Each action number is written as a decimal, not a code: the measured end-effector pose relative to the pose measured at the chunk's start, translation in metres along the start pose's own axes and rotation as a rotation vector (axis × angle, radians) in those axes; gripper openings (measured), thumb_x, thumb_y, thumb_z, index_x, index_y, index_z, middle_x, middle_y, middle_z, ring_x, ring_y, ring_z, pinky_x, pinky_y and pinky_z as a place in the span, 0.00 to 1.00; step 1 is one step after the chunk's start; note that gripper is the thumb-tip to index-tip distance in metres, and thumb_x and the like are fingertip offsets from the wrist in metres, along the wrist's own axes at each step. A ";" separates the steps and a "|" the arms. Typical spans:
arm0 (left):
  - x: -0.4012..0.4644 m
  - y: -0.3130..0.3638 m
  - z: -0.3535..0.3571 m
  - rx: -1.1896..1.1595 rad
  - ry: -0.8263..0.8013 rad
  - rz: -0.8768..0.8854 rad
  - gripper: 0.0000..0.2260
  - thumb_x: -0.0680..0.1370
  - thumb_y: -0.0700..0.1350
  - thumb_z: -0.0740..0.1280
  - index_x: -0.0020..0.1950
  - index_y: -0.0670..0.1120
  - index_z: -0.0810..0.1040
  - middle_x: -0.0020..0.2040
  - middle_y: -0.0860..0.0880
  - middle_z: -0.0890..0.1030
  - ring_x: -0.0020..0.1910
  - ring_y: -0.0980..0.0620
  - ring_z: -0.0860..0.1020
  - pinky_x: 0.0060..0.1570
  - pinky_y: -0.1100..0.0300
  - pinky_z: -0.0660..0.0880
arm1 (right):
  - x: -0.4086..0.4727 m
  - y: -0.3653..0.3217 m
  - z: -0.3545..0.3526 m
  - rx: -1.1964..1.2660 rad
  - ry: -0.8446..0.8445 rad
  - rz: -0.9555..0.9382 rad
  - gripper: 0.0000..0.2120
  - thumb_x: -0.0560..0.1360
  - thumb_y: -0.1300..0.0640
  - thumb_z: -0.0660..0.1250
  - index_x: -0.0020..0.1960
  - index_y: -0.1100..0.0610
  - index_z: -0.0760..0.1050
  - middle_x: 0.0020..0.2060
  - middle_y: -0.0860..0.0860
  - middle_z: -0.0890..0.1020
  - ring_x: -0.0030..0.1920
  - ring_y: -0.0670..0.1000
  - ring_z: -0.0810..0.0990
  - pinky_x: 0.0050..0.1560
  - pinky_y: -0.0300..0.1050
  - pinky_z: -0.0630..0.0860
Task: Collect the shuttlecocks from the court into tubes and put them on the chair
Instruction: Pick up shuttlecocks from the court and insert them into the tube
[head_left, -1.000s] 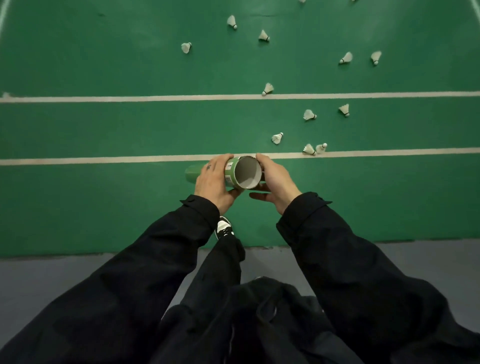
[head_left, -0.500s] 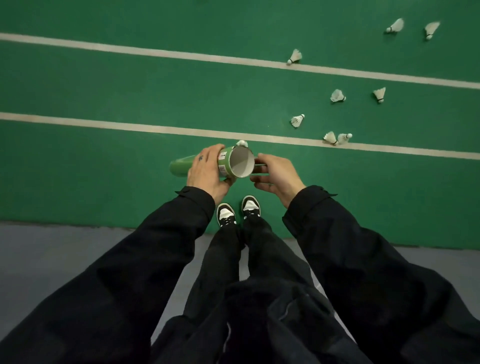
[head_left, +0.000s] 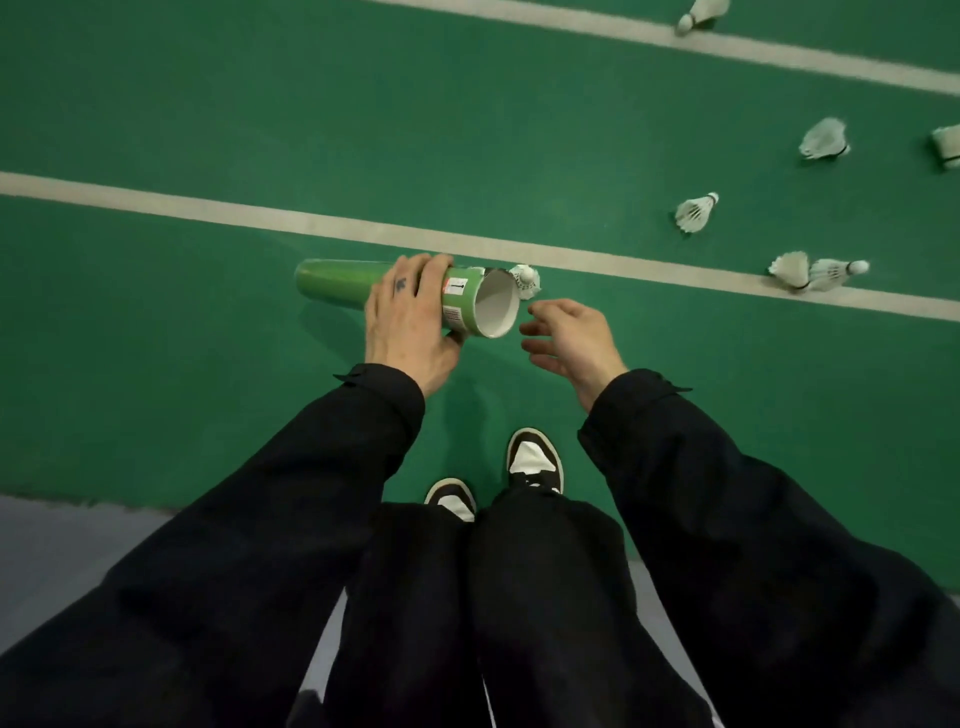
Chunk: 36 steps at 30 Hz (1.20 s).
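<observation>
My left hand grips a green cardboard tube near its open end, which points right and shows a white inside. A white shuttlecock lies on the green court just beyond the tube's mouth. To the right of the mouth hovers my right hand, fingers loosely bent and holding nothing. More shuttlecocks lie to the right: one alone, a pair on the white line, and others farther off.
Two white court lines cross the green floor. My black-and-white shoes stand near the court's edge, where a grey floor strip starts at the lower left. My black sleeves and trousers fill the bottom of the view.
My right hand has let go of the tube's mouth and now hovers apart from it. I have stepped closer, so the shuttlecock by the tube's mouth and those at the right appear larger.
</observation>
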<state>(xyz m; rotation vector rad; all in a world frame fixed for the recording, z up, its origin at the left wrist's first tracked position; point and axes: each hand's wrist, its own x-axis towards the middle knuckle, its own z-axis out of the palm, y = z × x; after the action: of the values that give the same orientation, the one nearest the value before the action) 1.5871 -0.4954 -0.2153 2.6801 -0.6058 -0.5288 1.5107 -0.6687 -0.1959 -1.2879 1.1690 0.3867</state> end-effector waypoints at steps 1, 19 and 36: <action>0.012 -0.008 0.016 0.018 -0.009 0.012 0.36 0.69 0.42 0.78 0.75 0.44 0.67 0.73 0.41 0.71 0.75 0.38 0.67 0.75 0.37 0.63 | 0.023 0.007 0.003 -0.008 0.003 -0.003 0.10 0.84 0.55 0.63 0.62 0.58 0.78 0.52 0.56 0.84 0.43 0.51 0.82 0.47 0.44 0.81; 0.135 -0.070 0.147 0.274 0.030 0.120 0.35 0.71 0.42 0.75 0.75 0.48 0.65 0.73 0.39 0.68 0.78 0.36 0.61 0.76 0.30 0.55 | 0.279 0.093 0.024 -0.930 0.174 -0.557 0.07 0.82 0.58 0.63 0.58 0.55 0.78 0.59 0.57 0.76 0.51 0.61 0.81 0.52 0.55 0.80; 0.073 0.088 0.016 0.006 0.074 0.182 0.35 0.70 0.47 0.77 0.74 0.48 0.67 0.68 0.42 0.73 0.70 0.39 0.70 0.72 0.39 0.66 | -0.001 -0.036 -0.076 0.080 0.231 -0.873 0.11 0.73 0.53 0.73 0.52 0.46 0.75 0.53 0.62 0.78 0.49 0.61 0.82 0.51 0.62 0.81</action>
<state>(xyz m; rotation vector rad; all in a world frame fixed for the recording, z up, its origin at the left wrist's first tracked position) 1.6124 -0.6080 -0.2143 2.6034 -0.8206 -0.3776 1.5042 -0.7466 -0.1637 -1.6567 0.6914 -0.4537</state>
